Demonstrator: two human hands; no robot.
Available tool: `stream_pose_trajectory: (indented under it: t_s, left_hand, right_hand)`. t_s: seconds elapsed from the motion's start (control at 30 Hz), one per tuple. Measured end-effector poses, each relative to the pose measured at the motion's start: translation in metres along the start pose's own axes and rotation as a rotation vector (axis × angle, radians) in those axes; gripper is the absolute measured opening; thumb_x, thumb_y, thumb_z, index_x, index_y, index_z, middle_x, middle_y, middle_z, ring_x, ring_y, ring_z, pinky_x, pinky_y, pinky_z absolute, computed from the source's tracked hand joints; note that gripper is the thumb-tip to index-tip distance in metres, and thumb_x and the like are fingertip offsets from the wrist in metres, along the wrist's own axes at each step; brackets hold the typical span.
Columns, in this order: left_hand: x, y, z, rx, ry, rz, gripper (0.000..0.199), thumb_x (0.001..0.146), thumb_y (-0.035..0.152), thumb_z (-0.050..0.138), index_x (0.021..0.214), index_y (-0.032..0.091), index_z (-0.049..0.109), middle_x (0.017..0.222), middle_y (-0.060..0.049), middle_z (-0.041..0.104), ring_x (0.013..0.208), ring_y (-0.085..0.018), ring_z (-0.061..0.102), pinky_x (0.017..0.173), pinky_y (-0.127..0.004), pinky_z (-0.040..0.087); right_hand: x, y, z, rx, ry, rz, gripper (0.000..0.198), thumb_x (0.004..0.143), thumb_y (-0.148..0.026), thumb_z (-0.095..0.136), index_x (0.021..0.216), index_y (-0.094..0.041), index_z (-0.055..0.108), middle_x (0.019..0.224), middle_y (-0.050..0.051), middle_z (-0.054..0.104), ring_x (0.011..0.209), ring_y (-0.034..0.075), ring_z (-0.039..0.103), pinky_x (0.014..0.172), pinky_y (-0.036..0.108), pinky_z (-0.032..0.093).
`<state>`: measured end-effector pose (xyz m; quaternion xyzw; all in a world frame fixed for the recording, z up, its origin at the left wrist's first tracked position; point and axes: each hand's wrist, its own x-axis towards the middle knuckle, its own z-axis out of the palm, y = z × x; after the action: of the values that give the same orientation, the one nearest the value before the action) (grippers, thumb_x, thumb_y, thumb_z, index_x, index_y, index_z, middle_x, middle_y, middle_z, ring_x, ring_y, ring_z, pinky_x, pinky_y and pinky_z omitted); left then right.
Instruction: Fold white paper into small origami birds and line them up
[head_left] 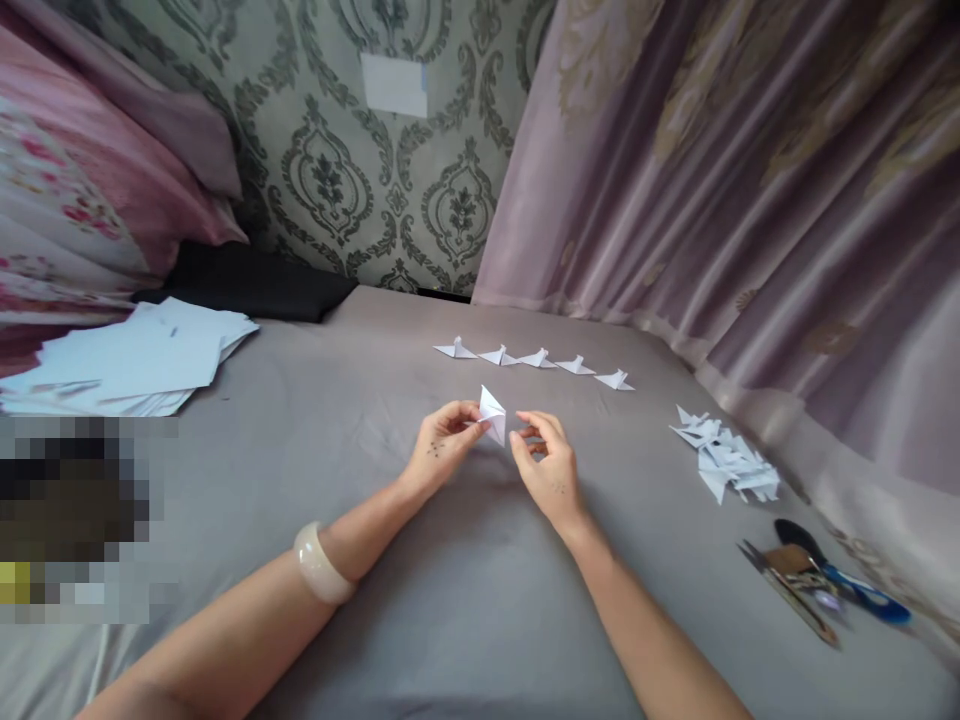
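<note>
Between thumb and fingers, my left hand (444,446) pinches a small folded piece of white paper (492,412), its pointed corners facing up and down. My right hand (547,462) is just to the right of the paper, with thumb and fingers apart and nothing between them. Beyond both hands, several small white folded paper figures (537,359) stand in a slanting row on the grey sheet (360,400). A pale bangle (321,566) circles my left forearm.
At right lies a heap of folded white paper pieces (726,455), with scissors (787,592) and a blue-handled tool (862,590) nearer me. White paper sheets (142,350) are stacked at left beside a black flat item (255,280). Curtains (675,180) hang along the right. A blurred patch covers the lower left.
</note>
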<state>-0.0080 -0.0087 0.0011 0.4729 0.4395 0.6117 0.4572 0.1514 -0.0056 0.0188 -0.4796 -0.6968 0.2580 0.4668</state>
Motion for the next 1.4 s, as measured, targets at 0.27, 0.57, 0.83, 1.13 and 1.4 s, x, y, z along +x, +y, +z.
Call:
stream_pose_trajectory:
  t_s: [0.27,0.57,0.83,1.13,1.4]
  left_hand:
    - [-0.004,0.009,-0.003,0.013,-0.015,0.174,0.021,0.076,0.036,0.071,0.08,0.016,0.064,0.1,-0.008,0.069,0.089,-0.018,0.063,0.083,-0.031,0.048]
    - [-0.005,0.013,-0.001,-0.078,-0.119,0.103,0.026,0.072,0.036,0.077,0.085,0.016,0.065,0.089,-0.005,0.067,0.083,-0.018,0.063,0.079,-0.033,0.05]
    - [-0.006,0.023,-0.001,-0.422,-0.29,-0.119,0.046,0.068,0.03,0.081,0.108,0.02,0.06,0.091,-0.004,0.065,0.082,-0.016,0.063,0.077,-0.032,0.048]
    - [-0.006,0.022,-0.002,-0.444,-0.255,-0.197,0.059,0.074,0.031,0.076,0.127,0.021,0.05,0.088,-0.003,0.063,0.08,-0.014,0.06,0.074,-0.029,0.045]
    - [-0.005,0.014,-0.004,-0.431,-0.25,-0.178,0.058,0.074,0.025,0.077,0.126,0.023,0.052,0.088,-0.003,0.064,0.08,-0.013,0.059,0.074,-0.027,0.044]
  right_hand:
    - [0.014,-0.024,0.001,0.025,-0.038,-0.08,0.015,0.084,-0.028,0.058,0.095,-0.019,0.063,0.096,0.007,0.063,0.086,0.017,0.061,0.069,0.027,0.051]
    - [0.012,-0.01,0.006,0.277,-0.109,0.175,0.023,0.082,-0.041,0.063,0.09,-0.02,0.067,0.085,0.004,0.068,0.076,0.017,0.061,0.074,0.03,0.049]
    - [0.008,-0.002,-0.005,0.745,-0.282,0.452,0.02,0.076,-0.041,0.073,0.085,-0.023,0.069,0.086,0.001,0.068,0.077,0.015,0.059,0.077,0.03,0.047]
    - [0.007,-0.008,-0.005,0.849,-0.338,0.506,0.021,0.076,-0.041,0.073,0.085,-0.023,0.069,0.083,0.0,0.069,0.077,0.016,0.061,0.08,0.032,0.046]
    - [0.007,-0.008,-0.007,0.892,-0.327,0.533,0.022,0.074,-0.04,0.075,0.085,-0.022,0.071,0.082,0.0,0.069,0.075,0.015,0.06,0.076,0.029,0.045]
